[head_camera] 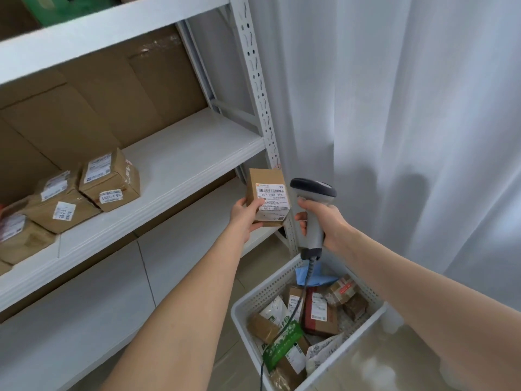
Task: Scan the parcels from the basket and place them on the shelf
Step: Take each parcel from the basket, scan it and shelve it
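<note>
Holding a small labelled parcel (267,193) upright beside the shelf (183,162), a person's left grip (244,218) clasps its lower corner while the right grip (327,221) grasps a scanner (313,190) just beside it, above the white basket (262,287) of packages.
</note>
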`<state>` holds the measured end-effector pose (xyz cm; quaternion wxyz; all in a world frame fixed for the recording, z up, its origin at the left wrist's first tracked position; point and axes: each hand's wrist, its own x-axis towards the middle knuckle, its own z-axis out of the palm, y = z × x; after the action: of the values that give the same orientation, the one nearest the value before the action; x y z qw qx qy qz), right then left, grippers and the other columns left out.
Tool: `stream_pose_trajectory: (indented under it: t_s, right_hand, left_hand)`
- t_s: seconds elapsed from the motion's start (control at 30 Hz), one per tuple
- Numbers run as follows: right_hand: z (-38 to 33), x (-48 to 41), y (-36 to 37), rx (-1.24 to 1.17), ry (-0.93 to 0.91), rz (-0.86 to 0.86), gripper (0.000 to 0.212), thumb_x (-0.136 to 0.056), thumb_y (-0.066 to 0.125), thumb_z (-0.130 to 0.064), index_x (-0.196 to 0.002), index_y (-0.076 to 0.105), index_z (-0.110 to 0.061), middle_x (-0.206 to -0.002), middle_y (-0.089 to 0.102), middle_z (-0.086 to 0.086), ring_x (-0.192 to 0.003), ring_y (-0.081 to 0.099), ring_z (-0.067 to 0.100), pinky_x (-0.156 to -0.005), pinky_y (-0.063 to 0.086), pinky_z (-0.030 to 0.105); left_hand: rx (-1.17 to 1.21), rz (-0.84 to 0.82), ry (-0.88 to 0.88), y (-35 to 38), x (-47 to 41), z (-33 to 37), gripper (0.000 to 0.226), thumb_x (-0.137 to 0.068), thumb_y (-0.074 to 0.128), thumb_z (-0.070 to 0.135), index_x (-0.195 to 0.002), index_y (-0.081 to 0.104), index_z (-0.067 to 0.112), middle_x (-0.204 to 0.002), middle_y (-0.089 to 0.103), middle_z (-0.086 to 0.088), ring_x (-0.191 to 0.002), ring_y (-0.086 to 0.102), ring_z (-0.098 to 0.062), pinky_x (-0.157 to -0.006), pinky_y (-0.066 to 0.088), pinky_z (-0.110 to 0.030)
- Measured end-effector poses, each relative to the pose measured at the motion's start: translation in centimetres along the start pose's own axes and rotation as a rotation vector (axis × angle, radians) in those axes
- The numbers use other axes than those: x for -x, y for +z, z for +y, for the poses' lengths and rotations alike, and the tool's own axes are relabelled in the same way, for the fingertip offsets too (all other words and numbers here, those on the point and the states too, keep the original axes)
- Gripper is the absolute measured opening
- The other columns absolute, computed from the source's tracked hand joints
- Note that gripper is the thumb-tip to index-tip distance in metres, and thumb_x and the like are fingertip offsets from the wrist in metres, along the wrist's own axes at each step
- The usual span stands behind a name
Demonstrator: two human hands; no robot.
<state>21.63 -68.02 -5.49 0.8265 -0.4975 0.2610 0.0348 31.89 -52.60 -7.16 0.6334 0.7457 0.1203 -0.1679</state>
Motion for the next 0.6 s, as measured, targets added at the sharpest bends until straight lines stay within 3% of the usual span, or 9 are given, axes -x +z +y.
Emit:
stream_pose_trajectory:
  t_s: [0.2,0.47,0.6]
  right_hand:
    - [-1.2,-2.5,4.9,-0.017,-0.025,-0.037,0.037,-0.083,0.074,-0.019,-0.115,0.059,-0.007,-0.095,0.067,0.012,-0.087,0.064,0.027,-0.070,0.055,0.036]
    - [-1.6,-4.2,18.5,-0.029,-0.088,-0.201,0.012,-0.087,0.070,-0.012,-0.094,0.061,-0.011,-0.088,0.069,0.011,-0.067,0.064,0.021,-0.059,0.053,0.030]
    - [-1.7,-5.1,27.8,0.037,-0.117,-0.281,0.020,-0.086,0.070,-0.009,-0.103,0.059,-0.007,-0.087,0.069,0.010,-0.066,0.066,0.020,-0.051,0.051,0.027]
  left_hand:
    - [0.042,0.086,0.044,-4.1,1.3,3.2,0.051,-0.089,0.064,0.029,-0.136,0.047,0.016,-0.128,0.059,-0.011,-0.113,0.058,-0.027,-0.088,0.055,-0.039]
    - [0.160,0.250,0.136,-14.5,0.8,7.8,0.042,-0.090,0.061,0.028,-0.128,0.050,0.013,-0.124,0.061,-0.010,-0.109,0.059,-0.026,-0.089,0.055,-0.041]
    - [0.213,0.351,0.162,-22.4,-0.7,10.4,0.032,-0.092,0.059,0.033,-0.119,0.053,0.018,-0.120,0.061,-0.009,-0.109,0.060,-0.026,-0.087,0.056,-0.039]
